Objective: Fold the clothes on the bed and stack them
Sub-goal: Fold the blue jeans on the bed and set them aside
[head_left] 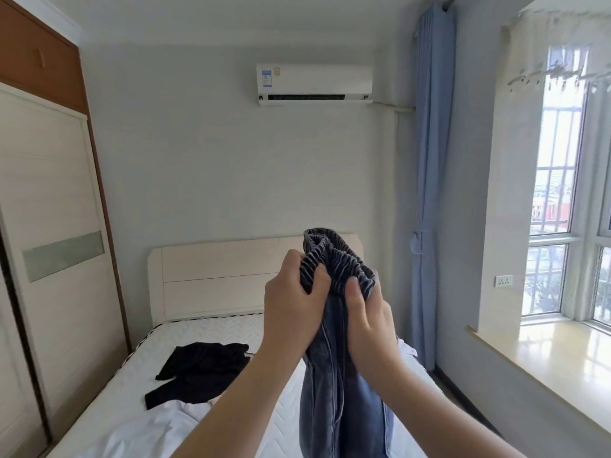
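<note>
At frame centre, the left hand (291,300) and right hand (370,312) are gripping the jeans (340,385) by the bunched waistband, fingers curled tight; folding is probably just beginning; spreading them flat likely comes next.

Jeans (344,391) legs cut off at bottom edge, white garment (139,428) partly behind forearms, window view blurred

Grey-blue trousers (344,375) hanging; black garment (201,368) crumpled.

Home bedroom, bed (211,328), wardrobe (49,226), curtained window (562,200)
</note>
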Tool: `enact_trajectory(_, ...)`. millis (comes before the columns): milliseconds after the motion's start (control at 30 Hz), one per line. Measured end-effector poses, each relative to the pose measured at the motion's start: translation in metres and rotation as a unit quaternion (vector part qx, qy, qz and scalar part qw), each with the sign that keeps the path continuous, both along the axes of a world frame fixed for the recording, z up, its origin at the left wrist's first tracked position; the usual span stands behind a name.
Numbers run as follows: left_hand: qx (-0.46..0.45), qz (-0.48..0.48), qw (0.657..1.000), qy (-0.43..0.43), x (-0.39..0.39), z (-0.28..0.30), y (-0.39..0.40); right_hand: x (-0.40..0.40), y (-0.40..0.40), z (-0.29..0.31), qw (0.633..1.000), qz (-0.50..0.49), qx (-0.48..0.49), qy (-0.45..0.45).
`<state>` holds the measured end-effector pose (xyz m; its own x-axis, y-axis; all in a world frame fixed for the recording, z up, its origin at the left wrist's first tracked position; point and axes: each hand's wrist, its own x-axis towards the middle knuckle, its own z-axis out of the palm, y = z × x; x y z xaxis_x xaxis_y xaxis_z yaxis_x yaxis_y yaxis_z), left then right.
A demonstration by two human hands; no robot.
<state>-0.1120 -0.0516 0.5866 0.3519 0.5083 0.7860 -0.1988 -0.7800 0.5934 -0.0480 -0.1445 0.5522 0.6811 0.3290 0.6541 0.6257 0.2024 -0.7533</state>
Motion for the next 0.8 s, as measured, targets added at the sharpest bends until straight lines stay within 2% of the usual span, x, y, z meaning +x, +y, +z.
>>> enact_trajectory(67, -0.001, -0.020, 1.000, 0.017, -0.003, 0.003, -0.002, 0.002, -0.004, -0.003, 0.995, 0.095, -0.012, 0.008)
enact_trajectory(200, -0.085, -0.124, 0.988, 0.027, -0.009, 0.004, -0.012, 0.005, -0.015, 0.001, 0.950, 0.299, 0.041, 0.077)
enact_trajectory(333, -0.102, -0.120, 0.986, 0.045, -0.011, 0.000, -0.012, 0.015, -0.029, 0.000, 0.918, 0.369, 0.020, 0.143)
enact_trajectory(400, -0.108, -0.110, 0.986, 0.063, -0.010, 0.000, -0.007, 0.020, -0.033, 0.000, 0.909, 0.393, -0.016, 0.135)
enact_trajectory(533, -0.123, -0.168, 0.976, 0.060, -0.010, -0.001, 0.003, 0.029, -0.035, -0.003, 0.922, 0.362, -0.035, 0.132)
enact_trajectory(633, -0.147, -0.208, 0.965, 0.060, -0.011, -0.004, 0.014, 0.032, -0.032, -0.005, 0.943, 0.324, -0.065, 0.049)
enact_trajectory(733, -0.178, -0.248, 0.951, 0.051, -0.014, -0.006, 0.025, 0.037, -0.028, -0.002, 0.984, 0.174, -0.049, -0.003)
enact_trajectory(800, -0.214, -0.284, 0.934, 0.044, -0.016, -0.007, 0.030, 0.045, -0.026, -0.001, 0.996, 0.086, -0.026, -0.011)
